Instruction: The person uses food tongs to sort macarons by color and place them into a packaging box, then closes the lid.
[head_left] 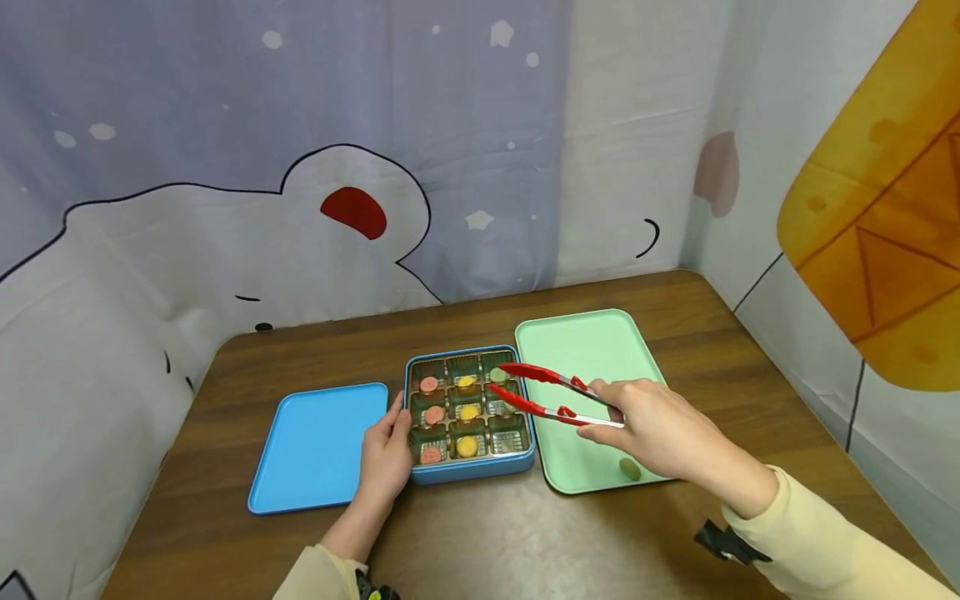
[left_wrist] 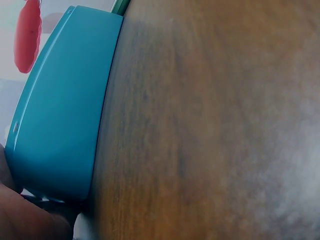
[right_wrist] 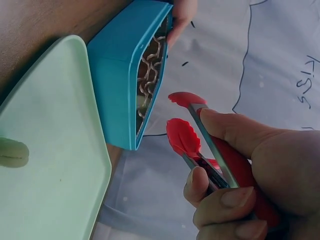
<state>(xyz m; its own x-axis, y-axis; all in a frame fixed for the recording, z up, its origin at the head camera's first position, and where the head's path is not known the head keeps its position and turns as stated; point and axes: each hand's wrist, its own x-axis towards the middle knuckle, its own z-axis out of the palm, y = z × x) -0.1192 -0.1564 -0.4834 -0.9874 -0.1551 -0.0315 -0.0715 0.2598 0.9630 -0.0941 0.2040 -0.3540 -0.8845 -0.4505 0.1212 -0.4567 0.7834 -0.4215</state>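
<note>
While the right hand (head_left: pixel 667 429) grips a pair of red-tipped tongs (head_left: pixel 530 405), their tips spread apart over the right column of a blue box (head_left: pixel 472 472), the left hand (head_left: pixel 386 454) rests against the box's left wall with fingers extended. Pink round pieces (head_left: pixel 433 415) sit in the left column of compartments, yellow pieces (head_left: pixel 468 412) in the middle, and a green piece (head_left: pixel 498 375) in the back right one. Just right of the box lies a pale green tray (head_left: pixel 570 342), bearing an oval green piece (head_left: pixel 630 469) near its front edge. Left of the left hand, a flat blue tray (head_left: pixel 322 450) lies on the wooden table (head_left: pixel 480 533), behind which hangs a printed cloth (head_left: pixel 480 108).
</note>
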